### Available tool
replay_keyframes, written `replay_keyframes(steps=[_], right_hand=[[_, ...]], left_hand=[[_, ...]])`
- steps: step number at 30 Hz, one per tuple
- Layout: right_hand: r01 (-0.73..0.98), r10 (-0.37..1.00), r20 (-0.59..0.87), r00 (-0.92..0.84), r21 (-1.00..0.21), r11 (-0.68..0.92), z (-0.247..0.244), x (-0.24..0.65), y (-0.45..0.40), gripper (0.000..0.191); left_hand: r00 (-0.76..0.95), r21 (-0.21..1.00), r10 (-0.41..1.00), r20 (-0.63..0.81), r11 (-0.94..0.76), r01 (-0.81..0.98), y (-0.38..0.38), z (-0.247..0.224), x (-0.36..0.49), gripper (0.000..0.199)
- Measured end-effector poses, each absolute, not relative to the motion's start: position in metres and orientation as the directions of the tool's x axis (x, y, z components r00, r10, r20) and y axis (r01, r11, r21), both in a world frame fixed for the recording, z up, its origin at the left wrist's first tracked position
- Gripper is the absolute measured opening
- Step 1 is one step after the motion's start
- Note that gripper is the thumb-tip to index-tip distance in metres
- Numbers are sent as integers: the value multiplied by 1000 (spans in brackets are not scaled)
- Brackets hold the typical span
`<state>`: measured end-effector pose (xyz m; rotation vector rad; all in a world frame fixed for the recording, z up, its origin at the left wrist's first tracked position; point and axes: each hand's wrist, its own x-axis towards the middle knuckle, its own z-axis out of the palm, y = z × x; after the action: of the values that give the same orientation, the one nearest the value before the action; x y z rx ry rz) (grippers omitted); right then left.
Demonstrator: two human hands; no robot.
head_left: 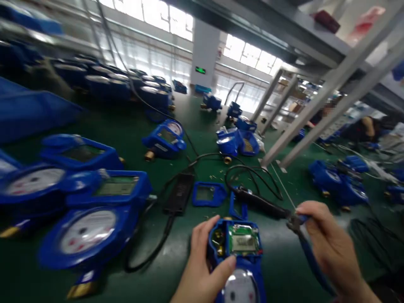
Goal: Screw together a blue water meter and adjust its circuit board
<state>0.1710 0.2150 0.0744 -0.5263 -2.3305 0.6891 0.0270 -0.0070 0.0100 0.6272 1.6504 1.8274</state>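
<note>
My left hand (203,261) is wrapped round the side of a blue water meter (260,273). The meter's upper housing is uncovered, showing a green circuit board with a small display (243,242). My right hand (331,244) grips blue-handled pliers (295,224), whose metal head points left, to the right of the meter. A black electric screwdriver (261,203) with a coiled cable lies just beyond the meter. Near it lie a blue cover with a window (208,194) and a small blue frame (235,208), partly behind the screwdriver.
Finished-looking blue meters (104,219) stand at the left, with several more farther back. A black power adapter (179,191) and its cable lie left of centre. Metal shelf posts (303,92) rise at the right. An opened blue housing (248,143) holds small parts.
</note>
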Motion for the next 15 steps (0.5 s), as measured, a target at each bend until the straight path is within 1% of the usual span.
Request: replay_keyframes(steps=[1,2,5,7,9,12,15], right_hand=[[291,581,416,-699,-576,763,55,194,216,20],[373,632,373,-680,-566,735,34,212,218,23],[524,714,270,-646,-523,672,-25,242,220,35],[589,740,205,-640,-488,644,-48,244,217,43],[631,747,152,-647,-444,636,-55,240,209,51],[647,724,99,-682,-379,661,-50,231,192,76],[645,706,83,-704,-341,684,-47,226,179,87]], left_hand=[[-729,997,683,-46,-13,-74,-5,12,28,55],[-744,999,667,-50,33,-38,-3,14,29,54],[-765,991,639,-75,135,15,-2,22,31,57],[-772,982,627,-103,186,21,-1,26,33,62],[-780,972,615,-120,232,32,0,29,34,65],[-783,956,608,-131,285,62,1,30,31,68],[-779,939,614,-126,327,105,-2,23,19,64]])
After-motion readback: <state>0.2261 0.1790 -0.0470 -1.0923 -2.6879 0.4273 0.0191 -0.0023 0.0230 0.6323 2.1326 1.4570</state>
